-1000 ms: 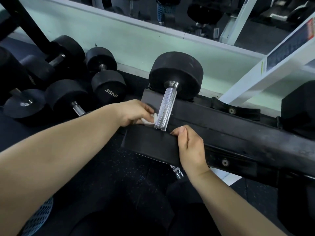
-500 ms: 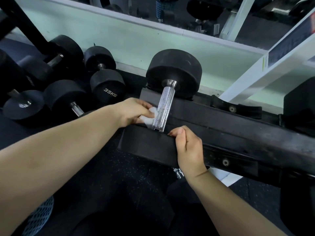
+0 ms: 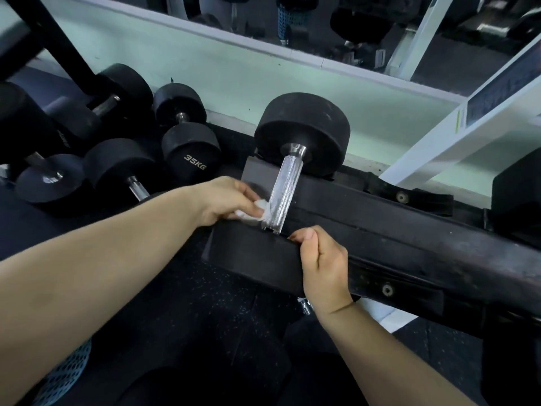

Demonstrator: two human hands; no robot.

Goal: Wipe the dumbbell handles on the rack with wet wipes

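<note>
Head camera, dead centre: the left hand (image 3: 225,200) pinches a crumpled wet wipe (image 3: 251,213) against the nine-o'clock side of the dumbbell handle (image 3: 284,191). At five o'clock of it, the right hand (image 3: 322,268) grips the near weight head (image 3: 251,257) on the rack (image 3: 409,232).

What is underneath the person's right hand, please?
The right hand grips the dumbbell's near black head, which sits in front of the rack rail. The head's right edge and the stretch of rail behind it are covered by the hand.
</note>
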